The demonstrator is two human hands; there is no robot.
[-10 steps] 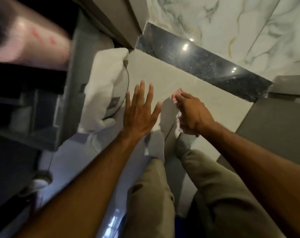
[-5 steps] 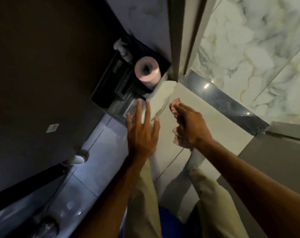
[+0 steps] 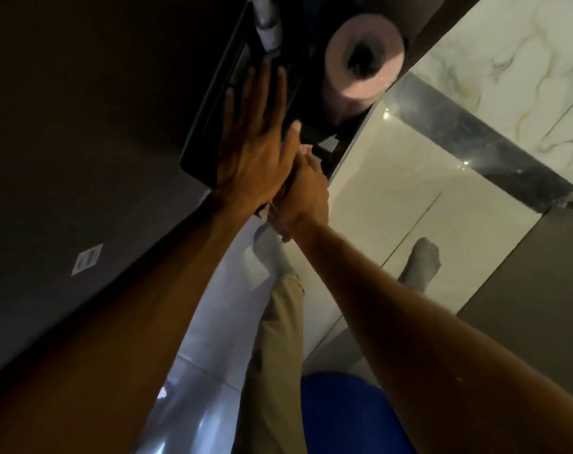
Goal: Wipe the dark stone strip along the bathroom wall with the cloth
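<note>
- Head view: the dark stone strip [image 3: 482,149] runs along the foot of the marble wall [image 3: 508,77], slanting from beside the toilet roll [image 3: 364,57] toward the right edge.
- Nothing touches the strip; both hands are well apart from it, to its left.
- The cloth [image 3: 306,149] shows only as a pale scrap poking above the right hand [image 3: 298,194], which is curled shut around it, fingers pressed together.
- The left hand [image 3: 255,139] holds nothing, its fingers straight and lightly spread, laid flat over the dark recessed holder [image 3: 213,126] left of the strip.
- Judged from this, wiping is not yet in hand; the person seems to be steadying or reaching in the corner.
- Next move likely calls for carrying the cloth rightward, across the pale floor tile [image 3: 393,178], onto the strip's near end by the roll.
- The roll and holder crowd that end; a socked foot [image 3: 421,260] stands on the tile, well short of the strip.
</note>
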